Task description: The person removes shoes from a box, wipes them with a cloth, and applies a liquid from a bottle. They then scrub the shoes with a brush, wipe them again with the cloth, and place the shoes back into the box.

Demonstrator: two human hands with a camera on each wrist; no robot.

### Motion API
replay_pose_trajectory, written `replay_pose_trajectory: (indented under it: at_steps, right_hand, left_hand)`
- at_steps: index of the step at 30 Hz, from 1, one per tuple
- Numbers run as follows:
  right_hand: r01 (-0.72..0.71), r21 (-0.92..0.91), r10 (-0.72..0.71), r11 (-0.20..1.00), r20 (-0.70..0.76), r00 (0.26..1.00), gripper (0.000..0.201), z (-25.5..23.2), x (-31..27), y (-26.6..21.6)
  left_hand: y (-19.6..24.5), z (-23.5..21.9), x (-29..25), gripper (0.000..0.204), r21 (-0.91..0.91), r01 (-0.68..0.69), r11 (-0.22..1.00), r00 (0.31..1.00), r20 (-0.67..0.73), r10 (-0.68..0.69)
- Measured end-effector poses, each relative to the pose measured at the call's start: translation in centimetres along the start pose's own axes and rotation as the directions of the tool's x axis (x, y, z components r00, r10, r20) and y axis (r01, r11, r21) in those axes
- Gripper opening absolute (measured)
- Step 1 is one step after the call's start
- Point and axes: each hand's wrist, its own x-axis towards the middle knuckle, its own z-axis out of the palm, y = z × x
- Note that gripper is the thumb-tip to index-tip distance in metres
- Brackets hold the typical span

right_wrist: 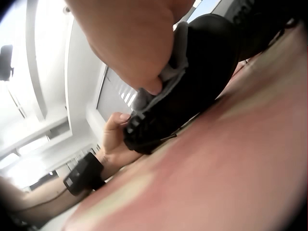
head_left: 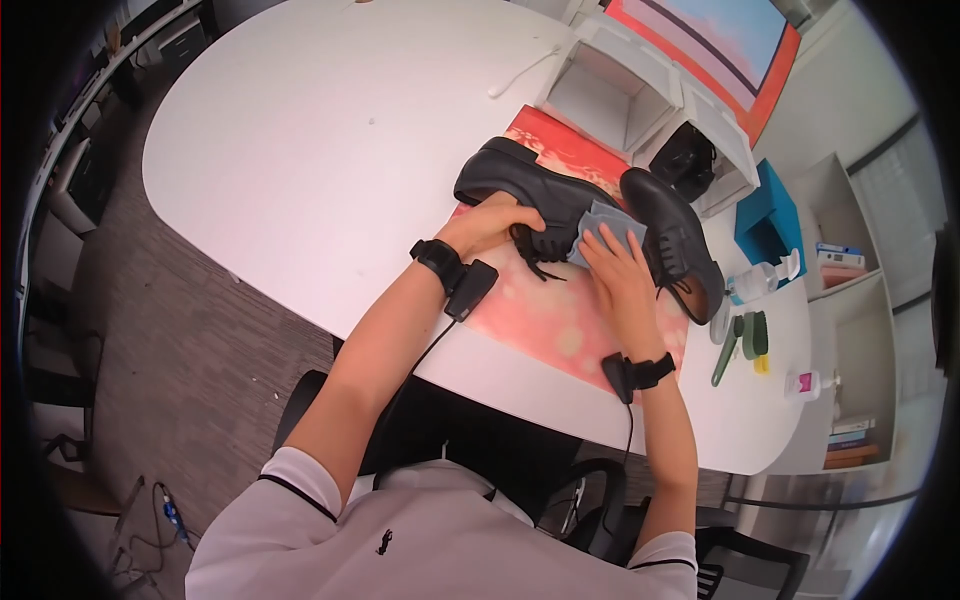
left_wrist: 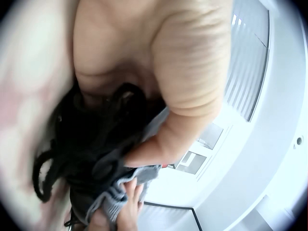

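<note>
A black lace-up shoe (head_left: 565,205) lies on its side on a red and pink patterned mat (head_left: 530,310), its sole edge facing away from me. My left hand (head_left: 490,222) grips it around the ankle opening, thumb over the upper near the loose laces (head_left: 535,262). Toward the toe, my right hand (head_left: 622,285) holds a grey-blue cloth (head_left: 608,218) against the leather. In the right wrist view the right thumb (right_wrist: 153,86) presses the bunched cloth (right_wrist: 175,72) onto the shoe. The second black shoe (head_left: 672,235) lies just right of the cloth.
Behind the mat stand white open boxes (head_left: 610,90), one with a black item (head_left: 685,160) inside. To the right are a teal box (head_left: 770,220), a clear pump bottle (head_left: 760,282), green brushes (head_left: 754,335) and a small pink-labelled bottle (head_left: 803,384), near the table's curved edge.
</note>
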Motion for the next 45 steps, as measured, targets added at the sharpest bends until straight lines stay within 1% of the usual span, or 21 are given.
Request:
replay_pose_trajectory:
  at_steps: [2, 3, 6, 7, 9, 10, 11, 14, 16, 19, 25, 28, 31, 34, 35, 38, 39, 40, 42, 44, 45]
  right_hand:
    - [-0.050, 0.051, 0.053, 0.997, -0.048, 0.997, 0.034, 0.0, -0.2, -0.2]
    - [-0.076, 0.079, 0.082, 0.994, -0.073, 0.994, 0.034, 0.0, -0.2, -0.5]
    - [-0.136, 0.289, 0.222, 0.948, -0.290, 0.931, 0.035, 0.6, 2.7, -2.0]
    - [-0.105, 0.260, 0.183, 0.960, -0.297, 0.937, 0.036, 1.7, 3.8, -2.3]
    - [-0.034, 0.201, 0.098, 0.979, -0.318, 0.943, 0.037, 4.0, 5.8, -2.5]
    - [-0.015, 0.194, 0.070, 0.981, -0.283, 0.956, 0.037, 4.6, 6.3, -2.7]
    - [0.006, 0.180, 0.038, 0.984, -0.237, 0.971, 0.038, 5.0, 6.6, -2.8]
    - [0.061, 0.162, -0.043, 0.985, -0.114, 0.993, 0.041, 4.3, 5.7, -2.3]
    - [0.074, 0.155, -0.068, 0.985, -0.046, 0.997, 0.042, 3.2, 4.4, -2.0]
    - [0.046, 0.179, -0.045, 0.983, -0.012, 0.999, 0.044, 2.3, 2.7, -1.6]
    - [0.018, 0.158, -0.021, 0.987, 0.018, 1.000, 0.039, 0.5, 0.5, -0.8]
    - [0.049, 0.096, -0.049, 0.994, -0.003, 0.999, 0.037, 0.1, -0.6, 0.4]
    - [-0.107, 0.234, 0.151, 0.966, -0.180, 0.972, 0.037, 0.3, -0.4, -0.8]
    - [-0.042, 0.229, 0.123, 0.973, -0.352, 0.928, 0.037, 0.7, 3.1, -2.5]
    - [0.032, 0.138, 0.020, 0.990, -0.362, 0.932, 0.036, 1.6, 4.2, -2.6]
    - [0.107, 0.109, -0.089, 0.988, -0.158, 0.983, 0.037, 4.5, 5.6, -3.7]
    - [0.063, 0.141, -0.047, 0.988, -0.113, 0.992, 0.037, 4.2, 5.5, -3.6]
    - [0.076, 0.171, -0.060, 0.982, -0.099, 0.993, 0.037, 4.0, 5.5, -3.2]
    - [0.084, 0.233, -0.073, 0.969, -0.058, 0.996, 0.038, 3.4, 4.6, -2.5]
    - [0.073, 0.244, -0.071, 0.967, -0.017, 0.997, 0.038, 2.7, 3.6, -2.3]
    - [0.068, 0.250, -0.071, 0.966, 0.002, 0.997, 0.038, 2.5, 3.1, -2.3]
  left_hand:
    - [0.6, 0.5, 0.0, 0.038, -0.185, 0.006, 0.983, 1.000, -0.014, -0.008]
    - [0.7, 1.1, 0.1, 0.042, -0.261, -0.035, 0.965, 0.999, 0.019, 0.041]
    - [2.6, 2.3, -0.8, 0.051, -0.432, 0.046, 0.901, 0.996, 0.084, -0.011]
    - [2.1, 2.0, -0.4, 0.058, -0.386, 0.047, 0.921, 0.997, 0.079, -0.018]
    - [1.2, 1.7, 0.1, 0.061, -0.329, 0.014, 0.944, 0.994, -0.101, -0.050]
    - [1.5, 2.0, -0.4, 0.062, -0.295, -0.004, 0.956, 0.978, -0.202, -0.058]
    - [2.3, 3.1, -1.2, 0.053, -0.308, -0.025, 0.951, 0.973, -0.224, -0.047]
    - [0.8, 1.3, 0.4, 0.044, -0.278, 0.001, 0.961, 0.978, -0.200, -0.059]
    - [0.1, -0.2, 0.6, 0.042, -0.221, 0.014, 0.975, 0.993, -0.112, -0.039]
    - [1.8, 1.8, -0.6, 0.047, -0.288, 0.025, 0.957, 0.997, -0.065, -0.045]
    - [0.8, 1.2, 0.4, 0.054, -0.278, 0.011, 0.961, 0.989, -0.138, -0.052]
    - [1.0, 1.1, 0.1, 0.056, -0.264, 0.025, 0.964, 0.986, -0.155, -0.068]
    - [0.9, 1.1, 0.4, 0.058, -0.254, 0.039, 0.967, 0.982, -0.167, -0.084]
    - [1.4, 1.5, -0.2, 0.053, -0.256, 0.048, 0.965, 0.978, -0.182, -0.097]
    - [1.3, 1.8, 0.0, 0.051, -0.296, 0.008, 0.955, 0.974, -0.214, -0.074]
    - [1.9, 2.8, 0.0, 0.045, -0.359, -0.080, 0.930, 0.960, -0.280, -0.026]
    - [2.0, 2.9, -0.4, 0.043, -0.352, -0.077, 0.933, 0.960, -0.278, -0.025]
    - [2.3, 3.0, -0.8, 0.041, -0.349, -0.078, 0.934, 0.961, -0.277, -0.023]
    - [-0.2, 0.2, 0.9, 0.042, -0.309, -0.026, 0.951, 0.984, -0.174, -0.030]
    - [0.2, 0.5, 0.9, 0.039, -0.324, 0.013, 0.946, 0.995, -0.089, -0.044]
    - [0.3, 0.5, 0.5, 0.044, -0.280, 0.002, 0.960, 0.996, -0.086, -0.027]
